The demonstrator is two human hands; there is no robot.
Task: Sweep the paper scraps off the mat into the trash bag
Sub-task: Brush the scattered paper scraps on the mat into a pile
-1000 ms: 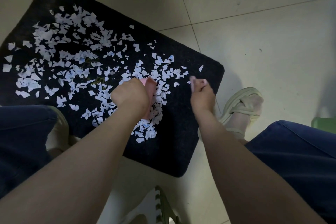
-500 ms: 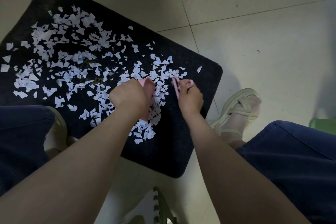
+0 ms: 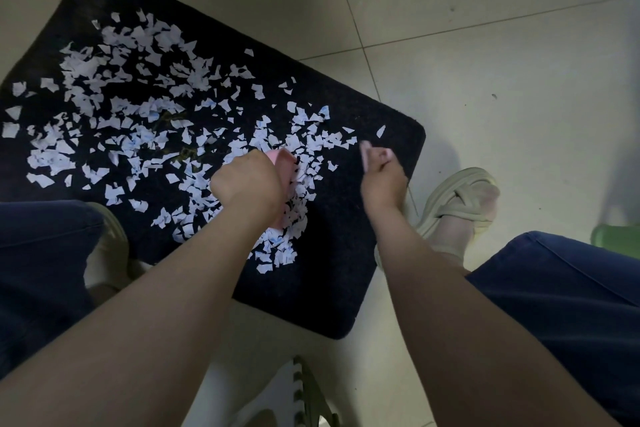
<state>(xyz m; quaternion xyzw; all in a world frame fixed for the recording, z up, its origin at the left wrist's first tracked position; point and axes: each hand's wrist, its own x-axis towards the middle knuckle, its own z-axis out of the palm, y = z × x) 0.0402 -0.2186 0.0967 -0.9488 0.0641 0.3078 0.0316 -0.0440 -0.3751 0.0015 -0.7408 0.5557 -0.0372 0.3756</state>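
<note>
Mat: a black rectangular fabric mat [image 3: 346, 253] lies on the pale tiled floor [image 3: 502, 80], in front of a seated person.
Scraps: small torn white paper scraps [image 3: 138, 121] cover most of the mat, heaped thickest beside the left hand [image 3: 247, 184].
Left hand: its fingers are curled round a pink plastic scoop [image 3: 285, 166] set among the scraps.
Right hand [image 3: 382, 180]: its fingers pinch a small pink brush [image 3: 367, 154] near the mat's right edge; motion blurs it.
Trash bag: not in sight.
Risk: a brisk stroke would likely flick light scraps past the scoop onto the floor, and the fabric may snag others.
</note>
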